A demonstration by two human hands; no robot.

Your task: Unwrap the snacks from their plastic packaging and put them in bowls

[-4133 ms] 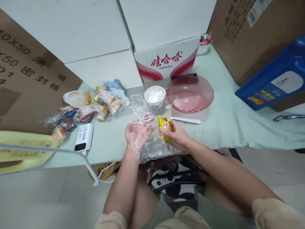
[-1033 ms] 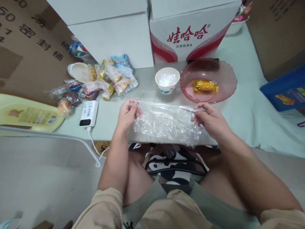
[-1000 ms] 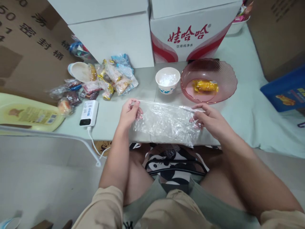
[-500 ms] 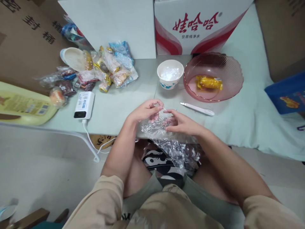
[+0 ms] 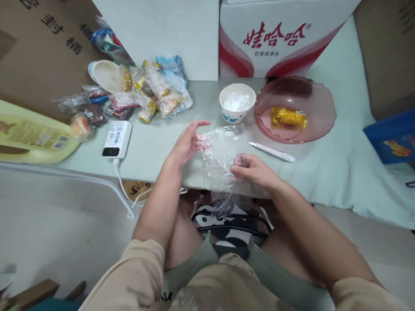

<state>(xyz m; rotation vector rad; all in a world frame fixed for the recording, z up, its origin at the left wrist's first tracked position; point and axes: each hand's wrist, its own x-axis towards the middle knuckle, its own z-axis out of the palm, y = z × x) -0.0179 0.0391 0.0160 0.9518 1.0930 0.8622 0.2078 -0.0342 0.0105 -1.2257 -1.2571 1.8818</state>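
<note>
Overhanging the table (image 5: 151, 157) edge, crinkled film (image 5: 220, 157) sits pinched in the right hand (image 5: 254, 170); left hand (image 5: 185, 144), loosely spread, touches it; room leftward; ribbed bowl (image 5: 326, 103) beyond.

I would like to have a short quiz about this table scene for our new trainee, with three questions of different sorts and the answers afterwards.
1. What lies in the pink bowl?
2. True or false: the white corded device lies to the right of the pink bowl.
3. Fill in: the left hand and the right hand both touch the transparent ____.

Key:
1. A yellow packet.
2. False; the white corded device lies to its left.
3. Plastic (sheet or bag, I cannot tell which).
</note>
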